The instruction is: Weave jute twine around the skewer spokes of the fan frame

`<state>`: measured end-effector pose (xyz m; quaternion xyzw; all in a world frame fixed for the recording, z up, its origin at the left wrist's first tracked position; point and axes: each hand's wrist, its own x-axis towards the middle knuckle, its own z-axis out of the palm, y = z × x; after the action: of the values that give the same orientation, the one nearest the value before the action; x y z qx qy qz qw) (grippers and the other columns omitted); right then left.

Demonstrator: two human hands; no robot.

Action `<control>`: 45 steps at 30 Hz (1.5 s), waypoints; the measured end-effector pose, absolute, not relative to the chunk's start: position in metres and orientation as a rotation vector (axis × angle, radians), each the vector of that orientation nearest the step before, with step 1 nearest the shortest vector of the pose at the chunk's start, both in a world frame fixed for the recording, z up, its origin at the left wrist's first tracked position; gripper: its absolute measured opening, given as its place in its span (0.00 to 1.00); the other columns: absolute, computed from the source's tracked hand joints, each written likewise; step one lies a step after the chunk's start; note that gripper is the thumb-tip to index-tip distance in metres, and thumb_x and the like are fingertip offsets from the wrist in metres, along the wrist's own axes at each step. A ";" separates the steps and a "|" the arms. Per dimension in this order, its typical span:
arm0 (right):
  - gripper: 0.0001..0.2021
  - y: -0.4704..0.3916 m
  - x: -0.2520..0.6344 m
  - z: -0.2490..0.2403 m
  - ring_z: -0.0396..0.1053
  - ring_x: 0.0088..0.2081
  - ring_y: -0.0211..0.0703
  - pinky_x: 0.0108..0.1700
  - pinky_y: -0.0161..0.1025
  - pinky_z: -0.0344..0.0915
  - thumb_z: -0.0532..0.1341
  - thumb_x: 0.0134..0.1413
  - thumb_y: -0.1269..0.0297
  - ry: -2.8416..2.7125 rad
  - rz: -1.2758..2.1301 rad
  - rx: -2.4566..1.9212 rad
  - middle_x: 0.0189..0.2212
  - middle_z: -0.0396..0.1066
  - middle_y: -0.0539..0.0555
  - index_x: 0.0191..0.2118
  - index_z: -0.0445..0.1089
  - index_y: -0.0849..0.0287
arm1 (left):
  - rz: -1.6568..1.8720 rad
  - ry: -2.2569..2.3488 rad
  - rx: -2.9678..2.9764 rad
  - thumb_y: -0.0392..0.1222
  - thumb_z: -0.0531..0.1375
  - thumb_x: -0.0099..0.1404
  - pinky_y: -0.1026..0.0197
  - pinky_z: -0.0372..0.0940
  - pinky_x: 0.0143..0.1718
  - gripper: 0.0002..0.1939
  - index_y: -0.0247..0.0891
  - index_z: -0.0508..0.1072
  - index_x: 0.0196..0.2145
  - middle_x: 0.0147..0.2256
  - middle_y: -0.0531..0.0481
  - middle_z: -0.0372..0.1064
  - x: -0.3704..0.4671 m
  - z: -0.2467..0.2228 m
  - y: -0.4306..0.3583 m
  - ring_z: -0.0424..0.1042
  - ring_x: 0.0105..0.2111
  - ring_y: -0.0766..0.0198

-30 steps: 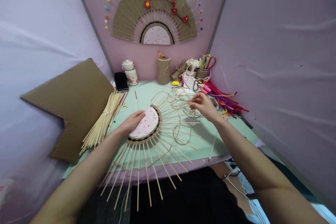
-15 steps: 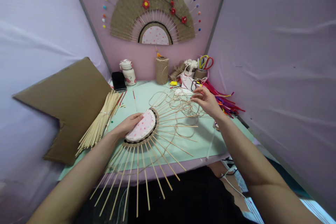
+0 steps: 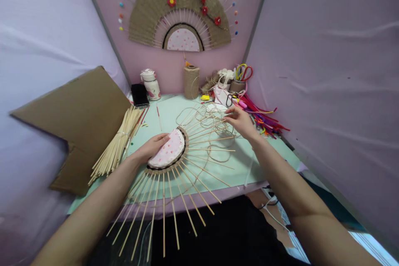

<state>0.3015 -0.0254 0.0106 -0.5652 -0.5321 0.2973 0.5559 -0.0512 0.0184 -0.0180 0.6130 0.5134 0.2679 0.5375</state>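
Observation:
My left hand (image 3: 155, 146) grips the half-round base (image 3: 170, 149) of a stick fan, thumb on top of its pink dotted cover. A black braid and a brown band edge this base. Thin wooden sticks (image 3: 174, 220) spread out from it toward the right and toward my lap. My right hand (image 3: 239, 121) is at the far-right stick tips, its thumb and fingers pinched on thin twine (image 3: 220, 160). That twine lies in loose, tangled loops over and under the sticks. The exact pinch point is too small to make out.
A bundle of sticks (image 3: 116, 145) and a cardboard sheet (image 3: 77, 112) lie at the left. Behind are a white bottle (image 3: 151, 85), a twine spool (image 3: 191, 83), scissors (image 3: 247, 74) and coloured pipe cleaners (image 3: 264, 118). A finished fan (image 3: 143, 16) hangs on the back wall.
My right hand has shifted slightly left, closer to the stick tips. My left hand keeps its hold on the fan base. The whole view has tilted a little.

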 end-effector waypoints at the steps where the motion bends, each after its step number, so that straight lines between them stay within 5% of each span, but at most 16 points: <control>1: 0.16 -0.023 0.298 0.005 0.73 0.33 0.43 0.38 0.41 0.68 0.70 0.37 0.58 -1.236 0.741 -1.352 0.29 0.72 0.50 0.33 0.67 0.55 | 0.627 1.208 1.441 0.62 0.68 0.49 0.63 0.67 0.31 0.31 0.37 0.78 0.43 0.42 0.46 0.79 -0.051 -0.018 0.018 0.74 0.34 0.60; 7: 0.09 -0.007 0.277 -0.017 0.72 0.29 0.42 0.34 0.38 0.68 0.67 0.41 0.59 -1.418 0.856 -1.464 0.25 0.75 0.51 0.28 0.72 0.57 | 0.652 1.207 1.453 0.62 0.66 0.50 0.61 0.67 0.34 0.31 0.36 0.77 0.44 0.41 0.45 0.78 -0.043 -0.015 0.016 0.74 0.36 0.57; 17: 0.04 -0.028 0.316 -0.008 0.71 0.36 0.49 0.49 0.48 0.65 0.65 0.45 0.65 -1.368 0.412 -1.672 0.30 0.76 0.54 0.31 0.75 0.55 | 0.713 1.378 1.721 0.56 0.61 0.54 0.57 0.65 0.45 0.21 0.37 0.77 0.37 0.39 0.45 0.77 -0.040 -0.006 0.014 0.72 0.44 0.50; 30: 0.11 -0.077 0.290 0.006 0.73 0.40 0.47 0.47 0.45 0.66 0.61 0.56 0.55 -1.311 0.537 -1.437 0.37 0.77 0.55 0.39 0.74 0.55 | 0.640 1.245 1.460 0.60 0.64 0.53 0.59 0.68 0.35 0.28 0.35 0.77 0.43 0.41 0.44 0.78 -0.041 -0.015 0.011 0.75 0.38 0.55; 34: 0.16 -0.065 0.308 0.002 0.71 0.45 0.48 0.49 0.44 0.65 0.64 0.51 0.52 -1.186 0.521 -1.419 0.43 0.76 0.56 0.43 0.72 0.55 | 0.628 1.150 1.309 0.59 0.67 0.51 0.62 0.68 0.32 0.28 0.35 0.77 0.43 0.40 0.44 0.79 -0.039 -0.019 0.008 0.75 0.33 0.60; 45: 0.13 -0.031 0.257 -0.003 0.68 0.29 0.41 0.39 0.41 0.65 0.67 0.41 0.52 -1.215 0.899 -1.306 0.25 0.73 0.51 0.26 0.72 0.56 | 0.606 1.059 1.198 0.59 0.70 0.48 0.62 0.68 0.33 0.29 0.36 0.78 0.42 0.41 0.44 0.79 -0.029 -0.014 -0.011 0.75 0.34 0.61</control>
<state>0.2571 -0.0307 -0.0031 -0.5496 -0.5115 0.3783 0.5414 -0.0285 -0.0105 -0.0140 0.5285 0.4672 0.2673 0.6565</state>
